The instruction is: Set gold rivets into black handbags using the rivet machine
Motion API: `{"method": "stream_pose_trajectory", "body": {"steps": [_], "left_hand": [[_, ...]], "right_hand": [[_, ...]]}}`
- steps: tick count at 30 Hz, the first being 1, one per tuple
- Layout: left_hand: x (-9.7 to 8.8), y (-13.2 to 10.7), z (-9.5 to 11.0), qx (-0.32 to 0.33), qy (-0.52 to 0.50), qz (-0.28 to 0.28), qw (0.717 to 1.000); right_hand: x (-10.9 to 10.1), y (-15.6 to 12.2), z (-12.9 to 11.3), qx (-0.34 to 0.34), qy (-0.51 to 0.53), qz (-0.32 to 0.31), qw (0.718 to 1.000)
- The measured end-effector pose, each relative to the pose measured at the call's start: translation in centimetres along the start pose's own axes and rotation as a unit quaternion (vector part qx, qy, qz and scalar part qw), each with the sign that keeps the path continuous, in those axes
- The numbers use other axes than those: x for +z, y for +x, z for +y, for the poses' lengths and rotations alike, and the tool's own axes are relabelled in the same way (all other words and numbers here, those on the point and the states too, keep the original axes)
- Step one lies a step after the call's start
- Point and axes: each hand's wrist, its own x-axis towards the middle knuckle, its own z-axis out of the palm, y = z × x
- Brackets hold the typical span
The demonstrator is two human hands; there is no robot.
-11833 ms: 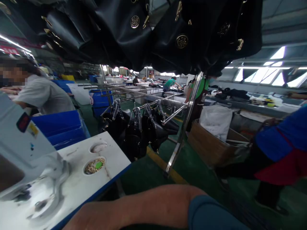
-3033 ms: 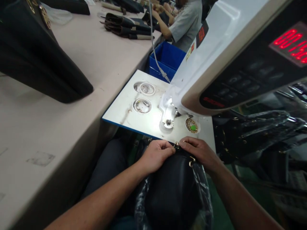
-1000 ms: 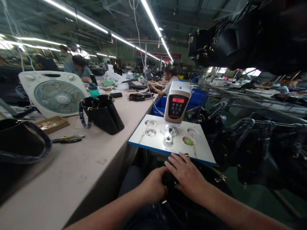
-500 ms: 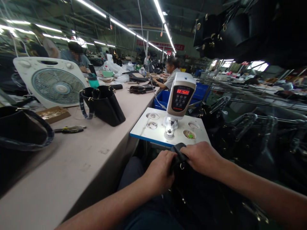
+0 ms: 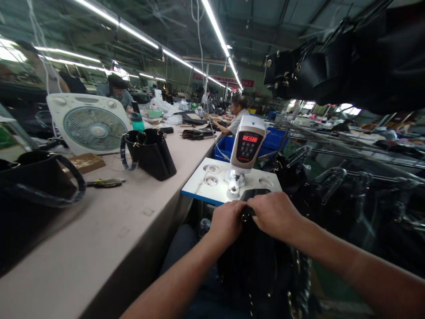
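White desk (image 5: 195, 182) ahead, black bag (image 5: 257, 266) held up at its near edge, just beside the machine (image 5: 249, 126); left hand (image 5: 227, 221) and right hand (image 5: 275, 215) both gripping the bag's upper part, small metal piece (image 5: 245, 217) between them. Keeping that part taut and level looks wisest.

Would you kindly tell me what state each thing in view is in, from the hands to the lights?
Left hand: closed on the held black bag.
Right hand: closed on the same bag.
Held black bag: gripped by both hands.
Machine display: lit, red digits showing.
Fan: upright; cannot tell whether running.
Handbag beside the fan: standing on the table, handle drooping.
Hand tool: lying down.
Strip lights: on.
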Motion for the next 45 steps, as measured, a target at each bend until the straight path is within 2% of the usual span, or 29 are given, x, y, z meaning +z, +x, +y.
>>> {"method": "stream_pose_trajectory", "body": {"steps": [3,6,8,10,12,15,17,18,19,21,24,26,28,30,32,34,35,36,38,39,40,42,45], "left_hand": [[-1.5,-0.1,0.0,0.016,0.065,-0.014,0.998],[-2.3,-0.3,0.4,0.032,0.107,-0.031,0.993],[-2.3,-0.4,0.6,0.043,0.117,-0.036,0.992],[-2.2,-0.5,0.6,0.049,0.119,-0.032,0.991],[-2.2,-0.6,0.6,0.048,0.109,-0.025,0.993],[-3.0,-0.6,0.8,0.019,0.046,-0.019,0.999],[-4.2,-0.4,1.2,-0.026,-0.042,-0.044,0.998],[-5.0,-0.3,1.4,-0.056,-0.097,-0.075,0.991],[-5.7,-0.1,1.6,-0.085,-0.154,-0.117,0.977],[-6.9,0.1,1.7,-0.126,-0.259,-0.218,0.933],[-6.7,-0.6,0.8,-0.144,-0.367,-0.335,0.856],[-5.1,-1.6,-0.4,-0.165,-0.407,-0.377,0.815],[-3.2,-2.8,-1.6,-0.196,-0.427,-0.397,0.789],[-1.8,-3.6,-2.3,-0.215,-0.434,-0.409,0.774],[-1.3,-3.8,-2.5,-0.212,-0.436,-0.415,0.770],[-1.4,-3.5,-2.2,-0.197,-0.433,-0.404,0.781],[-1.6,-3.3,-2.1,-0.186,-0.421,-0.378,0.803],[-1.7,-3.2,-1.9,-0.169,-0.394,-0.337,0.838],[-1.7,-3.4,-1.7,-0.102,-0.296,-0.222,0.923],[-1.7,-3.7,-1.6,-0.055,-0.234,-0.159,0.958],[-1.6,-4.0,-1.5,-0.003,-0.173,-0.104,0.979],[-1.5,-4.7,-1.3,0.093,-0.084,-0.035,0.991],[-1.4,-5.1,-0.5,0.168,-0.048,-0.018,0.984]], "right_hand": [[2.5,-1.0,0.6,-0.003,0.005,0.079,0.997],[6.5,-1.7,1.4,-0.025,0.047,0.149,0.987],[8.8,-1.8,2.0,-0.047,0.112,0.164,0.979],[9.7,-1.5,2.4,-0.059,0.186,0.158,0.968],[8.9,-1.0,2.7,-0.054,0.257,0.129,0.956],[5.6,-0.4,3.6,-0.043,0.358,0.050,0.931],[3.2,-0.1,4.4,-0.043,0.410,-0.020,0.911],[2.3,0.0,4.9,-0.040,0.432,-0.063,0.899],[1.6,0.1,5.4,-0.035,0.456,-0.107,0.883],[1.3,0.2,5.9,-0.027,0.514,-0.192,0.836],[3.4,0.1,5.6,-0.046,0.606,-0.273,0.746],[6.3,0.0,4.7,-0.059,0.651,-0.306,0.692],[9.3,-0.1,3.7,-0.058,0.692,-0.326,0.642],[11.8,-0.1,3.2,-0.047,0.724,-0.335,0.601],[13.3,0.1,3.2,-0.032,0.747,-0.331,0.576],[14.1,0.4,3.7,-0.020,0.757,-0.335,0.561],[14.3,0.6,3.9,-0.015,0.760,-0.339,0.554],[14.4,0.8,4.1,-0.012,0.763,-0.343,0.548],[14.6,1.3,4.3,-0.007,0.771,-0.345,0.536],[14.7,1.5,4.3,-0.007,0.774,-0.345,0.531],[14.8,1.7,4.3,-0.006,0.777,-0.345,0.527],[15.0,2.1,4.0,-0.006,0.780,-0.346,0.521],[15.4,2.7,3.6,-0.001,0.783,-0.344,0.518]]}}
